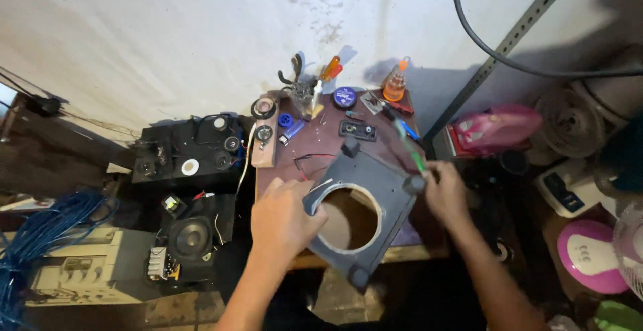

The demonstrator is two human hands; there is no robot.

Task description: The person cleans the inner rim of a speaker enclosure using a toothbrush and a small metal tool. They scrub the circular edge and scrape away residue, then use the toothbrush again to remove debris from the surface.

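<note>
Left hand (284,220) clamped on grey speaker panel (362,220) edge, right hand (445,190) gripping green-handled screwdriver (408,147), hands apart

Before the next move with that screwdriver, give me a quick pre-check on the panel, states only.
1. Panel steadied: ok. The left hand grips the left edge of the dark speaker panel beside its round cutout.
2. Tool in hand: ok. The right hand holds the green-handled screwdriver.
3. Tip seated at the panel's right corner: cannot tell, too small and partly hidden.
4. Panel fully supported: not ok. Its near corner juts past the front edge of the small wooden table.
5. Loose red and black wires kept off the panel: cannot tell; they run to its top left edge.
</note>
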